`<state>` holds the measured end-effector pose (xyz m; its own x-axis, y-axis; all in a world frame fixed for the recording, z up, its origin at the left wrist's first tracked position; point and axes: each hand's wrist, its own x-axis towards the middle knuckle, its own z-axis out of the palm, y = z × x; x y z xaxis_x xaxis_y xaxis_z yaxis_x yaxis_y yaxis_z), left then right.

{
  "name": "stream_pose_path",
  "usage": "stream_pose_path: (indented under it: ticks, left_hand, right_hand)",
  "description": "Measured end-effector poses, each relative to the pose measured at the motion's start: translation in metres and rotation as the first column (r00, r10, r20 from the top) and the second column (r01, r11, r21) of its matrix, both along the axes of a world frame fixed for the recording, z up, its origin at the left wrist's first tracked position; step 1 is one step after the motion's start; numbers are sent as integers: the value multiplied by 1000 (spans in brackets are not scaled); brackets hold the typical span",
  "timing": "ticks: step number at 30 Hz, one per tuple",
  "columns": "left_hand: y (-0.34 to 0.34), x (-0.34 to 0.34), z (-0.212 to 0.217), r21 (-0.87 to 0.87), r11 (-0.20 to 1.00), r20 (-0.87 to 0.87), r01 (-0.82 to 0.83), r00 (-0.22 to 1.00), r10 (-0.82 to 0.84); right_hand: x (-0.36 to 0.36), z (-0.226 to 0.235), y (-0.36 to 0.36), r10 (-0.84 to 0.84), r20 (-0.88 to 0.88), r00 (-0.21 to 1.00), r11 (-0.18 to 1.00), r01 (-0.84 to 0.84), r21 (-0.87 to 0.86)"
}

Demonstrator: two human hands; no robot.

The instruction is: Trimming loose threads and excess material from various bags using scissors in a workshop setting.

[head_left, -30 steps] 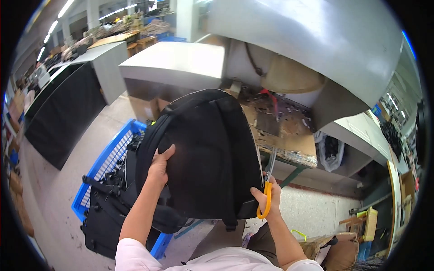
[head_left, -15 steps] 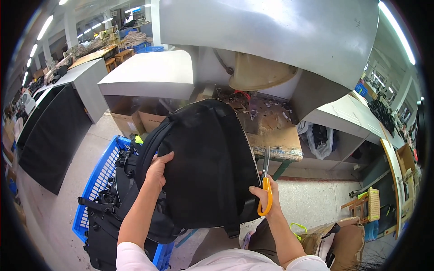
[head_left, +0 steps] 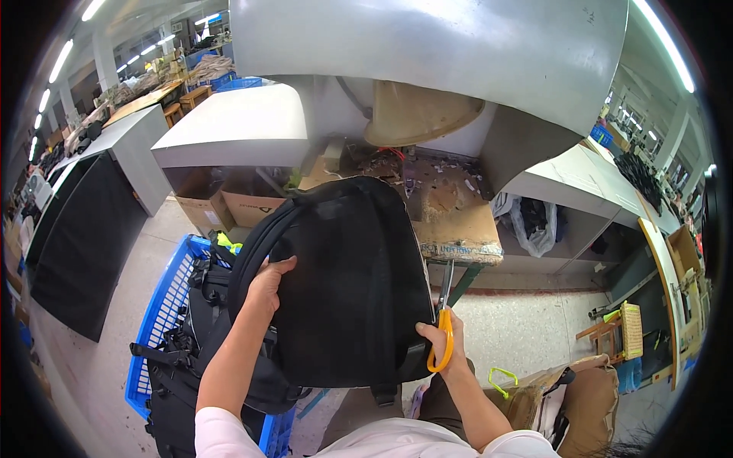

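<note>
Holding a black backpack [head_left: 351, 282] upright, the left hand [head_left: 269, 284] grips its edge while the right hand [head_left: 440, 342], fingers clamped on yellow-handled scissors [head_left: 444, 324], has apparently not started trimming.

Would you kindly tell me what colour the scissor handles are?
Yellow-orange; the scissors sit in the right hand, beside the black backpack, clearest in the head view.
</note>
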<state>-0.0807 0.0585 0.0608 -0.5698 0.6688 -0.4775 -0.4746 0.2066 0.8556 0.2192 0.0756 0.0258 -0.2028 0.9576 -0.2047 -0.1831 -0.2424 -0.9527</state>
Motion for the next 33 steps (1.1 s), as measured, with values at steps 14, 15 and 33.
stream_pose_path:
  ticks: [14, 15, 33]
  left_hand:
    - [18, -9, -4, -4, 999, 15, 53, 998, -53]
    - [19, -12, -8, -19, 999, -10, 45, 999, -45]
    - [-59, -20, 30, -106, 943, -809, 314, 525, -266]
  right_hand:
    - [-3, -8, -4, -35, 24, 999, 998, 34, 48]
    - [-3, -11, -7, -45, 3, 999, 998, 45, 49]
    - [29, 1, -13, -82, 163, 983, 891, -1, 454]
